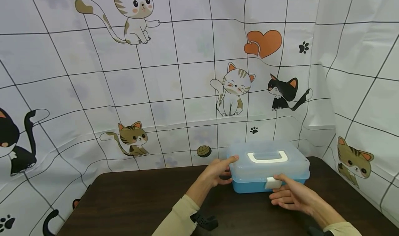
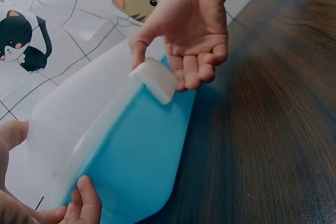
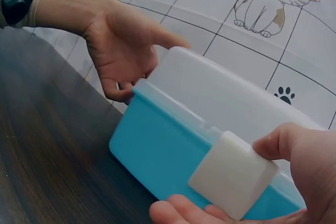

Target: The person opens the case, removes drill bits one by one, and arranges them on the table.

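A plastic storage box with a blue base (image 1: 249, 187) and a frosted, see-through lid (image 1: 240, 166) stands on the dark table, its lid down. On top of the lid is a white handle (image 1: 269, 161). My left hand (image 1: 215, 172) holds the box's left end, thumb over the lid's edge and fingers curled at the side below the rim. At the front, my right hand (image 1: 293, 196) pinches the white latch (image 3: 233, 177), the thumb at its upper edge and fingertips at its lower edge. The latch lies against the front of the box.
The dark wooden table (image 1: 140, 198) extends to the left of the box. Behind it and along the right side hangs a white sheet (image 1: 187, 83) with grid lines and printed cats. A black strap (image 1: 204, 222) is on the left wrist.
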The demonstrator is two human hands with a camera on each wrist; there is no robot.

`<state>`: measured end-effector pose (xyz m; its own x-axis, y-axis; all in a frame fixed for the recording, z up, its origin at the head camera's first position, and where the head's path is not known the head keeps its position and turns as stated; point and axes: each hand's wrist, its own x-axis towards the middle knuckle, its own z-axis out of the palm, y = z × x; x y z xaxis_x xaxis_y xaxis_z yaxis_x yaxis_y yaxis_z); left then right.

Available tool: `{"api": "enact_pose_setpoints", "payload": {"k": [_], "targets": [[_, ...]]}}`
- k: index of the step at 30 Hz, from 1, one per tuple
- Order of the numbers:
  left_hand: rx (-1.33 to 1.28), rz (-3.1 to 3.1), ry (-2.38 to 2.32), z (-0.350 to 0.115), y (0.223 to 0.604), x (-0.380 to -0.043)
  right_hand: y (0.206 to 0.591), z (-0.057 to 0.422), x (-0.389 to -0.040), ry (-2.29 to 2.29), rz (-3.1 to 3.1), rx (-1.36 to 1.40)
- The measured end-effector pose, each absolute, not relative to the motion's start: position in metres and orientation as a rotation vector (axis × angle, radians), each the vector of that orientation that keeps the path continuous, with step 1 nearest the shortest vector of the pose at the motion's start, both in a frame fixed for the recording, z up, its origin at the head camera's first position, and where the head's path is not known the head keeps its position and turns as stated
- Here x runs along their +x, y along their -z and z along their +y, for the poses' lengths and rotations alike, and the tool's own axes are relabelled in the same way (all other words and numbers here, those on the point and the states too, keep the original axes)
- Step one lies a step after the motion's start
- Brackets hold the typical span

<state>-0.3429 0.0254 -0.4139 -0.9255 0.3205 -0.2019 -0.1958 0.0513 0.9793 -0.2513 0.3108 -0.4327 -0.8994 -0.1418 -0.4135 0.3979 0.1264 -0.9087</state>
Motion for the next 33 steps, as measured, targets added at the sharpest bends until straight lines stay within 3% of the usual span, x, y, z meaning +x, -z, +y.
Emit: {"api": "enact_pose_setpoints", "payload": {"k": [33], "targets": [[0.109,1.981,-1.921,0.024,0.413,-0.342,0.410,0.319,-0.249,1.633,2.086,0.104]]}}
